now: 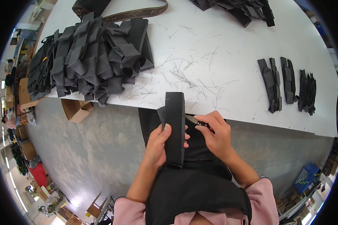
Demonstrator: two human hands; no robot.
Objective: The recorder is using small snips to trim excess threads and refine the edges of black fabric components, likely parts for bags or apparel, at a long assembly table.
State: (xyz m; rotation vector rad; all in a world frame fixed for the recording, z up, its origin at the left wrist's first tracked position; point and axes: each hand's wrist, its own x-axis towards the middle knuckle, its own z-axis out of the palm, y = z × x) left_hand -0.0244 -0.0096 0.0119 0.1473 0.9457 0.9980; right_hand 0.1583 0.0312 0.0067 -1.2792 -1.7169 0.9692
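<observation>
My left hand (157, 145) is wrapped round a long, flat black fabric piece (174, 129), thumb on its front and fingertips showing past its right edge. The piece stands lengthwise in front of my apron, its far end just over the table edge. Thread snips (202, 123) with a dark handle and a pale blade are gripped in my right hand (218, 135). Their blade points left toward the fabric's right edge; whether it touches cannot be made out. Loose cut threads (182, 77) lie scattered on the white table (229, 41) beyond.
A big heap of dark fabric pieces (97, 56) covers the table's left side. Several narrow bundles (288, 80) lie at the right, and another pile (238, 9) at the far edge. A bag strap (139, 14) curls at the back. Below stands an open cardboard box (77, 110).
</observation>
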